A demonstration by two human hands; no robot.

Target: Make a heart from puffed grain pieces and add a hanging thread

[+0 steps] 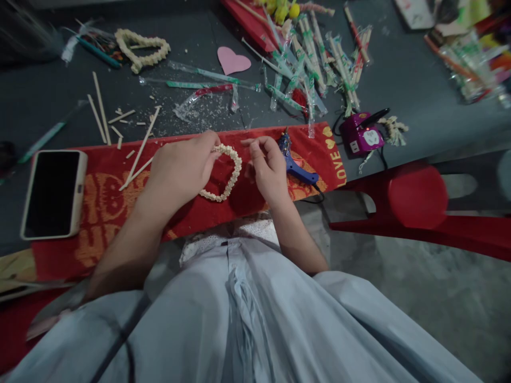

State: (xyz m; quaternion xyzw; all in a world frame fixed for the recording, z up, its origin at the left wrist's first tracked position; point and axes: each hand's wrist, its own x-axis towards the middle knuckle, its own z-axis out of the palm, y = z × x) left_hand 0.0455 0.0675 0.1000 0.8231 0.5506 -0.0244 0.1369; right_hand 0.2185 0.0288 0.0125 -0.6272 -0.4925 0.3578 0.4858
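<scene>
My left hand [181, 165] is closed on a loop studded with small pale pieces [235, 173], gripping its upper left side. The hand covers that side of the loop. To the right of it, my right hand [265, 165] is held with thumb and index finger pinched together; whatever lies between them is too small to make out. A blue glue gun [299, 171] rests on the red cloth [187, 223] just right of that hand. Thin wooden sticks [140, 149] lie at the cloth's left part, beside my left forearm.
A phone [54, 194] lies at the left. Behind are a heart-shaped pale frame [141, 49], a pink paper heart [233, 60], wrapped sticks [311, 53] and crumbs. A purple box [361, 135] with a cable stands right, near a red stool [417, 194].
</scene>
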